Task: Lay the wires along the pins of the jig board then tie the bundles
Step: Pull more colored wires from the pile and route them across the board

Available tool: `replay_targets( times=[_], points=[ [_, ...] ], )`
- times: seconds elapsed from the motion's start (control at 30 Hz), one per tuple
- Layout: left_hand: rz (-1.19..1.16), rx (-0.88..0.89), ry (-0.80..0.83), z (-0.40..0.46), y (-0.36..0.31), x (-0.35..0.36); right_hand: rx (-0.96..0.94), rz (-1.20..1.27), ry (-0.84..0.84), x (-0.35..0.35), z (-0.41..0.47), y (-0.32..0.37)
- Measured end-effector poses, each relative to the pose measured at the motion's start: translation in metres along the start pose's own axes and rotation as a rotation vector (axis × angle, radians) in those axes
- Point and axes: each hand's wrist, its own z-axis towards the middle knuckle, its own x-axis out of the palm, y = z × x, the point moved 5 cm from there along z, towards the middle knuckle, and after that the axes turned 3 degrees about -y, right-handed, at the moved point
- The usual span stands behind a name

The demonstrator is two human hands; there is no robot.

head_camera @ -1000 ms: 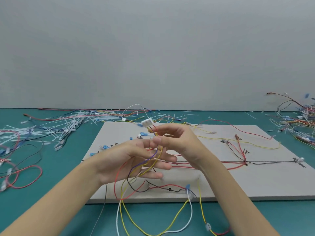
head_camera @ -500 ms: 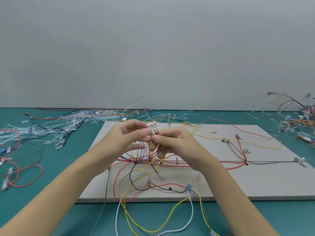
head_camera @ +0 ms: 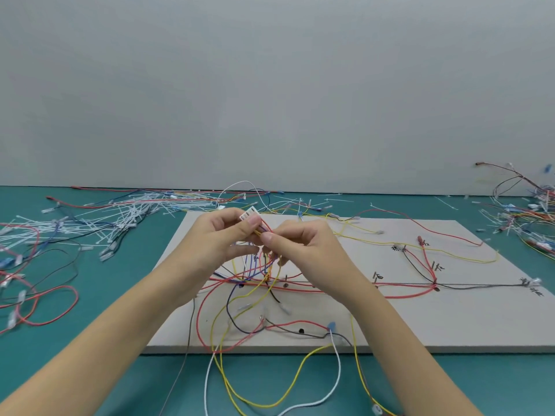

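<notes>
Since half a second before, the white connector (head_camera: 248,214) had passed into the left hand (head_camera: 223,235), which had shifted slightly toward the right hand (head_camera: 303,247); both stayed raised over the near-left part of the jig board (head_camera: 390,319). A second earlier the right hand alone had held the connector up while the left lay open beneath the wires.

The left grip was closed on the connector, pinched between thumb and forefinger, with the other fingers curled below. The right grip was pinched together on the wire bundle (head_camera: 264,232) just beneath the connector, thumb against forefinger. The two hands nearly touched.

From the bundle, red, yellow, blue and black strands hung down onto the board and spilled over its near edge onto the teal bench (head_camera: 90,340), where a white wire (head_camera: 338,373) and yellow loops ran out of the frame's bottom. Which strand the right fingers actually pinched could not be made out. Loose cable ties (head_camera: 120,214) littered the bench at left.
</notes>
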Motion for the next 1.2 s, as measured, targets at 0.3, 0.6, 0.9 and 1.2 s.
replay_targets(
  times=[0.3, 0.6, 0.9, 1.2],
  points=[
    [-0.233, 0.043, -0.093, 0.002, -0.008, -0.006, -0.091, -0.062, -0.083, -0.002, -0.001, 0.004],
    [0.006, -0.163, -0.001, 0.004, -0.015, -0.026, 0.390, 0.541, 0.244, -0.009, -0.006, -0.003],
    [0.243, -0.392, 0.218, 0.000, -0.017, -0.068, 0.384, 0.386, 0.352, -0.027, -0.010, -0.002],
    [0.443, -0.429, 0.405, 0.002, 0.002, -0.113, 0.400, -0.104, 0.575, -0.012, -0.019, -0.013]
  ],
)
